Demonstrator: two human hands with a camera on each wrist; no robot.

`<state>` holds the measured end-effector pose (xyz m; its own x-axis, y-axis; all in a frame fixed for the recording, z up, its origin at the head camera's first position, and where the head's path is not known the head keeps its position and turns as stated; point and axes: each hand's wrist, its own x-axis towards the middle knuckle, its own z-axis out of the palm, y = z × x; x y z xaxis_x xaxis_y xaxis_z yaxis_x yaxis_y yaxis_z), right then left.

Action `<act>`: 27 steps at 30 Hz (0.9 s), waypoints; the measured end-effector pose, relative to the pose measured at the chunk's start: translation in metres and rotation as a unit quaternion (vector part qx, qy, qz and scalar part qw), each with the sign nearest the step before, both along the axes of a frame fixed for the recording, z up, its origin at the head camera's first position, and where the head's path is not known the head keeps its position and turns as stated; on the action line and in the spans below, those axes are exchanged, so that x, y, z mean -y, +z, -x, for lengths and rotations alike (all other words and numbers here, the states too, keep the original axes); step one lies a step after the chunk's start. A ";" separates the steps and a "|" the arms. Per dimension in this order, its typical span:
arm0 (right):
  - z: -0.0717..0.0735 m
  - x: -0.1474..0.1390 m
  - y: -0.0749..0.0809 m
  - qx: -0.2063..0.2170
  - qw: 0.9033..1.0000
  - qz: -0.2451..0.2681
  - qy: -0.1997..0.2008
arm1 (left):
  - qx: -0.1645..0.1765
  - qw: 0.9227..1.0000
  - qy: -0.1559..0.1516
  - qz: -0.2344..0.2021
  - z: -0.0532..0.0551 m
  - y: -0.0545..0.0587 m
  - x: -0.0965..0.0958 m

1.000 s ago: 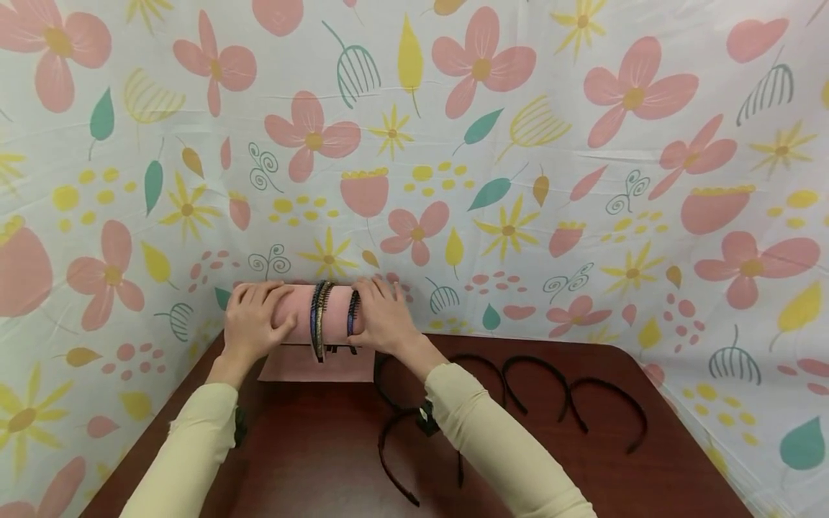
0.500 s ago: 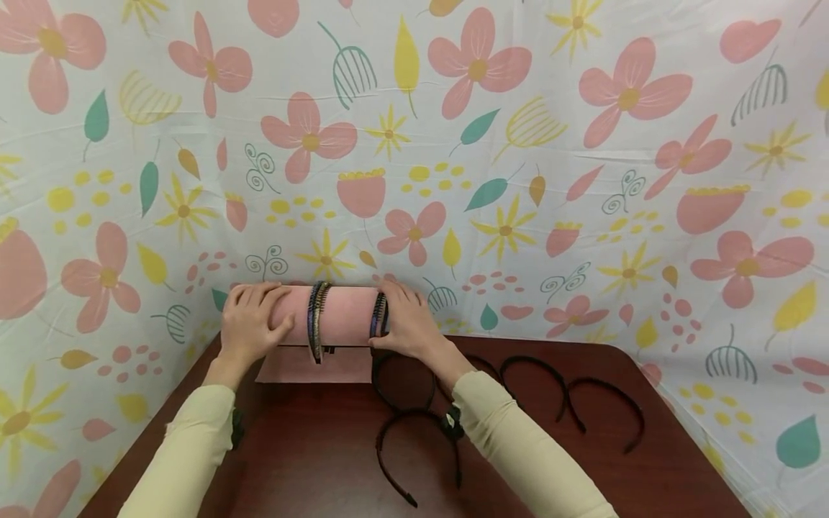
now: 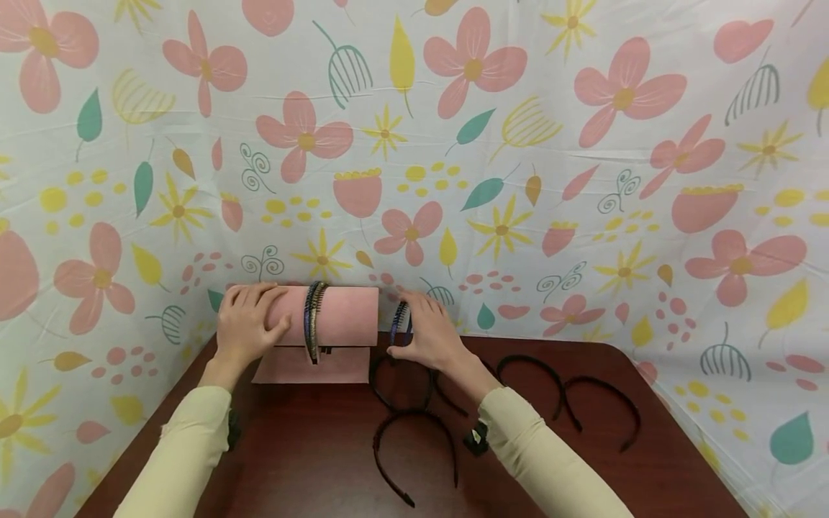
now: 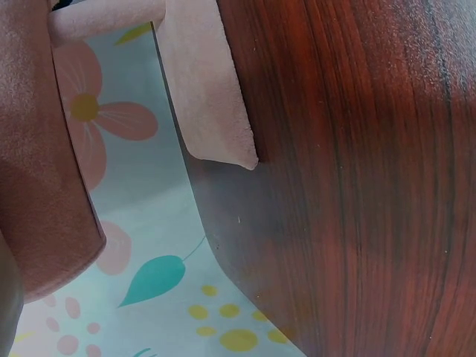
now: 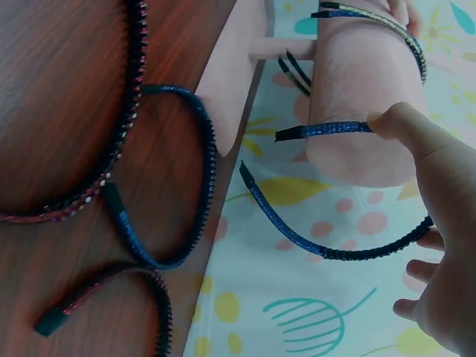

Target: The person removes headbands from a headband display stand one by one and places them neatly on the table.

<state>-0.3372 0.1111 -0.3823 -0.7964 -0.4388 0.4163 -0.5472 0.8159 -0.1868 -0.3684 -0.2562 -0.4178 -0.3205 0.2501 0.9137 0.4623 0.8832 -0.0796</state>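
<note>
A pink padded headband stand (image 3: 350, 316) with a horizontal roll and flat base stands at the table's back left. My left hand (image 3: 245, 324) grips the roll's left end, fingers over the top and thumb in front. Headbands in dark blue and gold (image 3: 311, 324) hang round the roll's middle. Just off the roll's right end, my right hand (image 3: 435, 337) pinches a blue toothed headband (image 5: 286, 224) between thumb and fingers. In the right wrist view its two tips point toward the base. The left wrist view shows the roll (image 4: 44, 171) and base (image 4: 208, 97), with little of the hand.
Several dark headbands lie on the brown table (image 3: 304, 446): one in front (image 3: 414, 412), a blue one (image 5: 208, 163) near the stand, others toward the right (image 3: 605, 385). A flowered cloth (image 3: 414, 158) hangs close behind the table.
My right hand has moved right, sliding the blue headband along the roll and off its right end. My left hand has kept its grip on the left end.
</note>
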 end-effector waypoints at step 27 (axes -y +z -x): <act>-0.043 -0.070 -0.031 0.000 0.999 0.030 0.011 | -0.008 1.000 -0.006 0.002 -0.001 0.001 0.001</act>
